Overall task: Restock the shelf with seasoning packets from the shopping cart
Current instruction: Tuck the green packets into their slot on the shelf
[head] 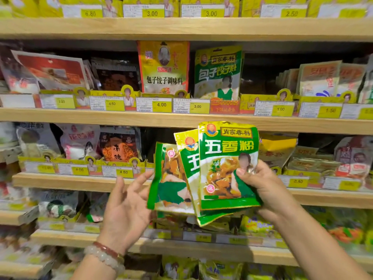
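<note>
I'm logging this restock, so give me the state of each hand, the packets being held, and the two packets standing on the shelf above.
Right hand: pinches the fan of packets.
Left hand: open, fingers by the fan's left edge.
Green packets: three, fanned, off the shelf.
Yellow packet: upright on the shelf.
Green shelf packet: upright beside it.

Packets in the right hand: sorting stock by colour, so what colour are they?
Green and yellow, with white lettering, on the fanned packets in the head view.
</note>
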